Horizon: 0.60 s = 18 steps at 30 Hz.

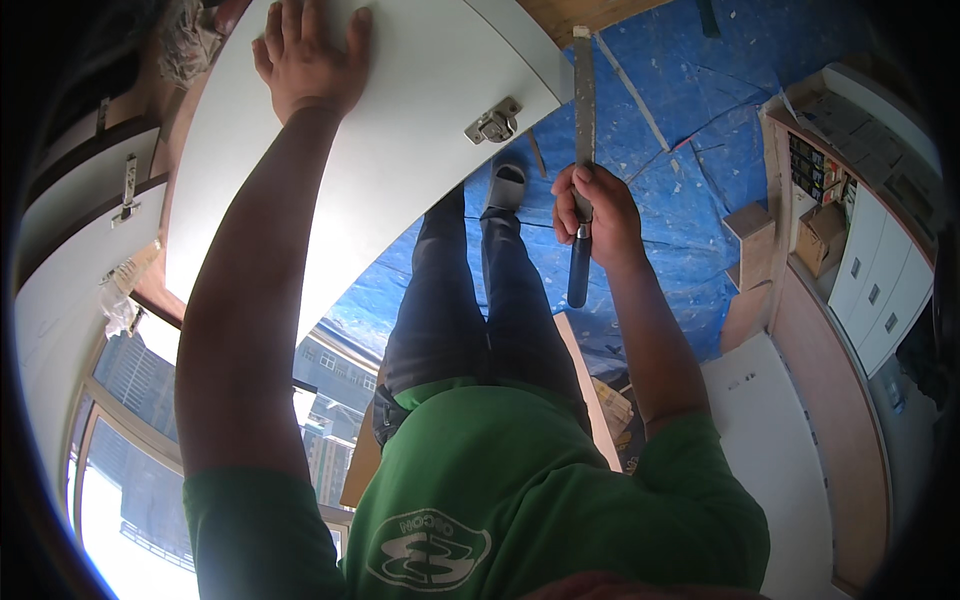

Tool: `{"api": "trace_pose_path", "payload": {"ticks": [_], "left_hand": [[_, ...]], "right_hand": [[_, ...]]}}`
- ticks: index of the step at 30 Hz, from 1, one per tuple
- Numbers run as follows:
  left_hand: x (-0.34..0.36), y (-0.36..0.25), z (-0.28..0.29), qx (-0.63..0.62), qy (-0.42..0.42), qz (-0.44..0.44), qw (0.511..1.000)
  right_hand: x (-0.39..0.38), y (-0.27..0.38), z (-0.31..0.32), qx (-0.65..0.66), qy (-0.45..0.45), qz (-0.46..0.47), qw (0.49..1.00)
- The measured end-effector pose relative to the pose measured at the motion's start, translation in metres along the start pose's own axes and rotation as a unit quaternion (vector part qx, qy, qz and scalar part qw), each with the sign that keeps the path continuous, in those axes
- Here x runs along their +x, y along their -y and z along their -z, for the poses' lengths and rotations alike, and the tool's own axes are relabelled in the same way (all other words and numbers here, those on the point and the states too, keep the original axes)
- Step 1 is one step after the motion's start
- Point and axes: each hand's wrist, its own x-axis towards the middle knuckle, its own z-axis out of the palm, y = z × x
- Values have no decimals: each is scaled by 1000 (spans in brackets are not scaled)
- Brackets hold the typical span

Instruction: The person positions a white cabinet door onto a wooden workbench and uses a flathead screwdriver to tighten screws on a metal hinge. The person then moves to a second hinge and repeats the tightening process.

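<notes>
My left hand (315, 70) lies flat with fingers spread on a large white cabinet door panel (400, 130) at the upper left. A metal cup hinge (493, 121) is fixed close to the panel's right edge. Over the floor, right of that edge, my right hand (608, 215) is closed around a long flat file (585, 110). The fingers grip it at the lower blade, just above the black handle (579, 275). Its blade points away from me, apart from the panel, with a pale mark on the tip.
Blue sheeting (670, 120) with pale specks covers the floor under my feet. A wooden box (748, 235) stands to the right, before a shelf unit with a cardboard box (820, 240) and white drawers (870, 270). More white panels with hinges (125, 205) lean at the left, above a window (130, 440).
</notes>
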Motion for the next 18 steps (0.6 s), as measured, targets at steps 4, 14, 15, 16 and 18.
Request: {"api": "trace_pose_path", "payload": {"ticks": [4,14,15,16,18], "left_hand": [[4,-23,26,55,96,40,993],[4,-21,28,48,117,47,991],[2,-20,24,69,76,27,994],[1,-17,18,90,35,7,995],[0,-6,6,68,-17,-13,997]], "right_hand": [[-3,-3,5,30,22,4,999],[-15,-2,-2,4,22,23,1000],[-18,-3,-4,8,10,29,1000],[-20,-5,-7,12,-3,36,999],[-22,-8,-18,7,-61,35,997]]}}
